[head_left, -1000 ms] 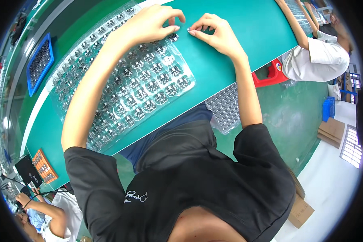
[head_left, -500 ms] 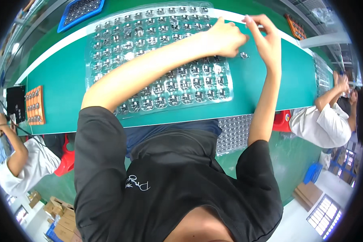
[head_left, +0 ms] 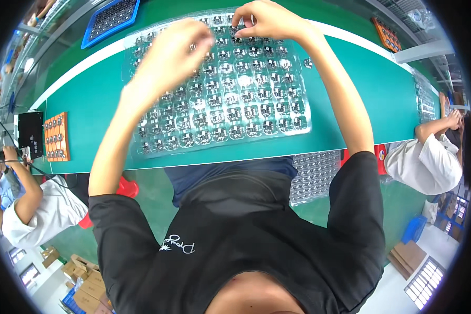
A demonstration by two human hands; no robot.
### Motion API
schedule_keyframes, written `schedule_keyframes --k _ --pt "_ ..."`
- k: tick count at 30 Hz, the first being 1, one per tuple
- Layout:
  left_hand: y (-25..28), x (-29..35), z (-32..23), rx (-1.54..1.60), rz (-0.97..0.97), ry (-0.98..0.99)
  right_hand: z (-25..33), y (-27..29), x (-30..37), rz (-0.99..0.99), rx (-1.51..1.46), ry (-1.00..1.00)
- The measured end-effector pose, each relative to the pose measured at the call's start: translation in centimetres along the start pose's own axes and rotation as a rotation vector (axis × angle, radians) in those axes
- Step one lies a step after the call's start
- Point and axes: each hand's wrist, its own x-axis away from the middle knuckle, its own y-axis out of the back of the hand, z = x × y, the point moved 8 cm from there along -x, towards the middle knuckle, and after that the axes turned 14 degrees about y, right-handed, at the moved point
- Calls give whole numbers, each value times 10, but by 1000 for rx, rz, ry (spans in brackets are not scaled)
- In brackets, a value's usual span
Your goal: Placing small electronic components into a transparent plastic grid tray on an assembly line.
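A clear plastic blister tray (head_left: 307, 112) lies across the green table, its pockets filled with rows of small black-and-silver electronic parts (head_left: 235, 131). My right hand (head_left: 269, 21) is at the tray's far edge, thumb and forefinger closing around one small part (head_left: 236, 32) in a far row; the exact contact is hard to see. My left hand (head_left: 175, 52) hovers over the far left portion of the tray, its curled fingers smeared by motion, so anything held there cannot be made out. One loose part (head_left: 307, 63) rests on the table right of the tray.
An orange tray of parts (head_left: 56, 137) and a black box (head_left: 30, 135) are at the left. Beyond the table's white edge are a blue crate (head_left: 110, 23) and another orange tray (head_left: 386, 35). Co-workers sit at both sides. Another filled tray (head_left: 314, 178) is below the table edge.
My right hand has moved left from beside the tray to its far rows. My left hand has swung left from the tray's right side. The view has shifted slightly.
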Motion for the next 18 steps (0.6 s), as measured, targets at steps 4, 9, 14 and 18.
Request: schedule_keyframes --k 4,9,14,18 --pt "21 -6 68 -109 47 172 -4 -9 -2 31 6 -77" --pt "3 -13 72 -76 139 191 -1 -7 0 20 20 -127" --pt "-12 -18 79 -121 142 183 6 1 5 -238 135 -1" --pt "-9 -17 76 -150 111 164 10 14 15 -336 -40 -7"
